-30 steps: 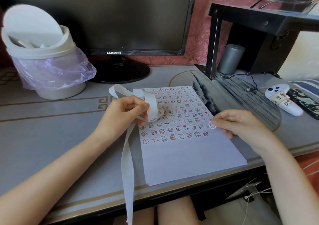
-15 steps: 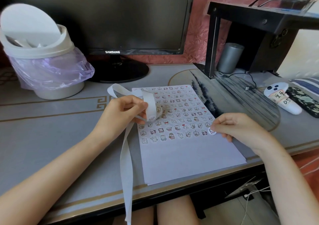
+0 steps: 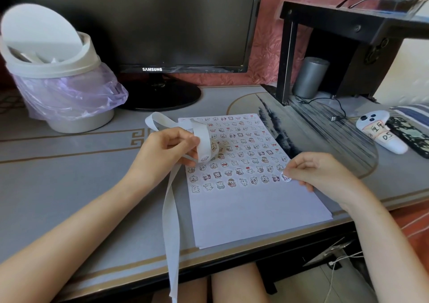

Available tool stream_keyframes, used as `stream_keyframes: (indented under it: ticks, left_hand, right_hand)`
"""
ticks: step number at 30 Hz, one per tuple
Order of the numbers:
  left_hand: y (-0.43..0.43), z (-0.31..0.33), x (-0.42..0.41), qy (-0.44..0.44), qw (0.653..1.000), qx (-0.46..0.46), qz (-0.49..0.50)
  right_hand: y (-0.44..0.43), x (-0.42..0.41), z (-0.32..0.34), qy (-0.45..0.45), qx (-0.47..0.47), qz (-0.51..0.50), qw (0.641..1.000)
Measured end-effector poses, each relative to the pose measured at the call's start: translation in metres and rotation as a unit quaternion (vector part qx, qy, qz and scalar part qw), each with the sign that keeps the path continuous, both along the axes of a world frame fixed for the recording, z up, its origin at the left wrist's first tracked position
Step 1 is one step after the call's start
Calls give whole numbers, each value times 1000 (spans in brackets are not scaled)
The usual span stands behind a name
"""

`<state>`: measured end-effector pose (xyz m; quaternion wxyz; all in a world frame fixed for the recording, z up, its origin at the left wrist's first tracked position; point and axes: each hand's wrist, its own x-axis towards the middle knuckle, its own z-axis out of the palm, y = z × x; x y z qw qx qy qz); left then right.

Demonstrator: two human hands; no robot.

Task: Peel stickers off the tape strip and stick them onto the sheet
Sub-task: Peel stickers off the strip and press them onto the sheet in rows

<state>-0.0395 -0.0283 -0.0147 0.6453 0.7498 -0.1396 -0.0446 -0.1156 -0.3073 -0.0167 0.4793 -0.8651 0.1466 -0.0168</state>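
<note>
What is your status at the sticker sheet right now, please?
Left hand grips tape strip. Right hand pinches sticker at sheet right edge. Nothing in the way.

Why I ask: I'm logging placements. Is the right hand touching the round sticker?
Touching. The head view shows the right hand pinching the round sticker, no gap visible.

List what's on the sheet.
Rows of stickers fill the upper sheet; right hand holds one sticker at its right edge. Hidden: some rows under tape strip and left hand.
</note>
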Motion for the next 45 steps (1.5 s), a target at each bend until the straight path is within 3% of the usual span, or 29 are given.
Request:
stream_keyframes:
  ticks: [11, 36, 42, 45]
  left_hand:
    - [0, 0, -1, -1, 1000, -10, 2]
    - [0, -3, 2, -5, 1000, -15, -10]
    - [1, -3, 3, -11, 999, -39, -4]
    - [2, -3, 4, -17, 999, -40, -1]
  right_hand:
    - [2, 1, -6, -34, -57, -3, 998]
    - [-6, 0, -18, -64, -59, -13, 996]
    - [5, 3, -6, -134, -44, -52, 989]
    - [27, 6, 6, -185, -8, -18, 983]
